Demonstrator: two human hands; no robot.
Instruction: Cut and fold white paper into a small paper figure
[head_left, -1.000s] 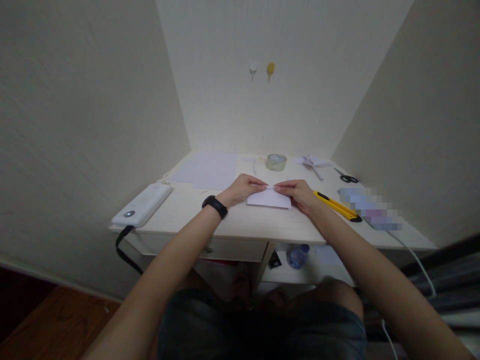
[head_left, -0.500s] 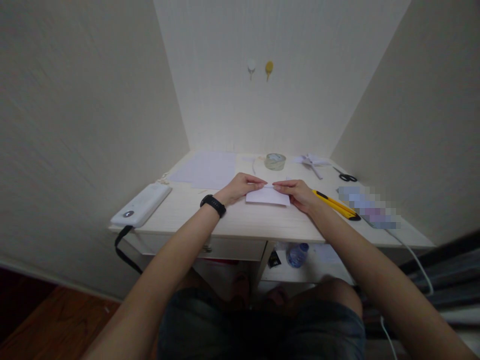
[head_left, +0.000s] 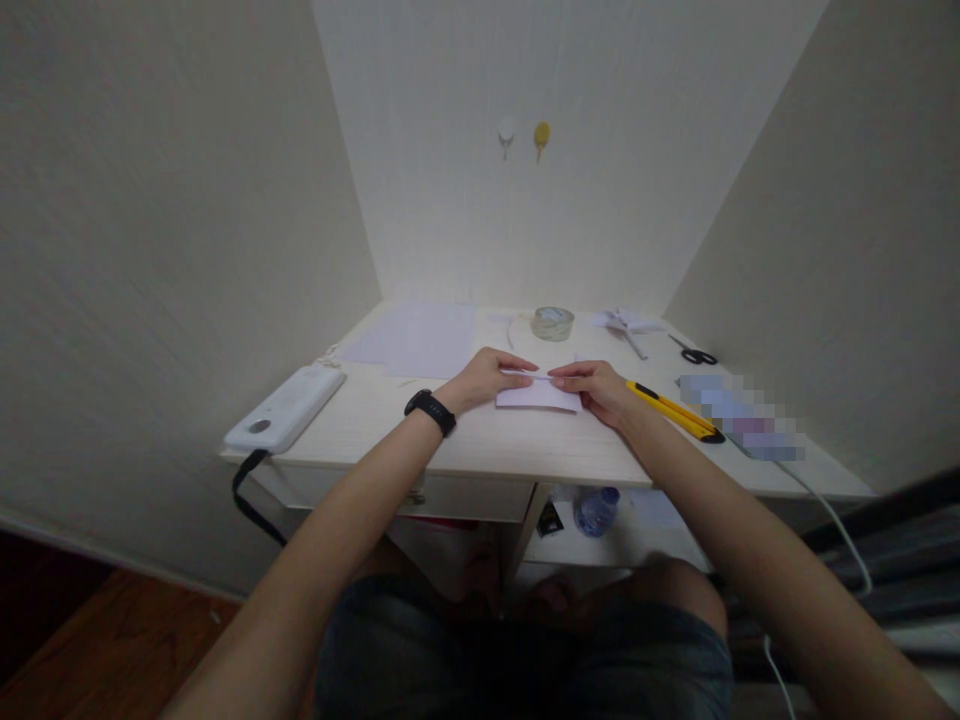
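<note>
A small white sheet of paper (head_left: pixel 537 396) lies between my hands above the middle of the desk, its far edge turned over in a narrow fold. My left hand (head_left: pixel 491 378), with a black watch on the wrist, pinches the paper's far left part between thumb and fingers. On the other side, my right hand (head_left: pixel 595 385) grips the far right part the same way, thumb on top. Both thumbs press near the folded strip. To the right of my right hand lies a yellow utility knife (head_left: pixel 671 410).
Behind my hands stands a roll of clear tape (head_left: pixel 553 323). A folded paper pinwheel shape (head_left: pixel 626 325) and black scissors (head_left: pixel 697 355) lie at the back right, a blurred-out phone (head_left: pixel 739 415) nearer. Larger paper sheets (head_left: pixel 431 340) and a white device (head_left: pixel 286 408) are on the left.
Both thumbs have shifted slightly toward me on the paper, and the fingers have lifted a little away from them. The paper stays in both hands; the view has moved slightly.
</note>
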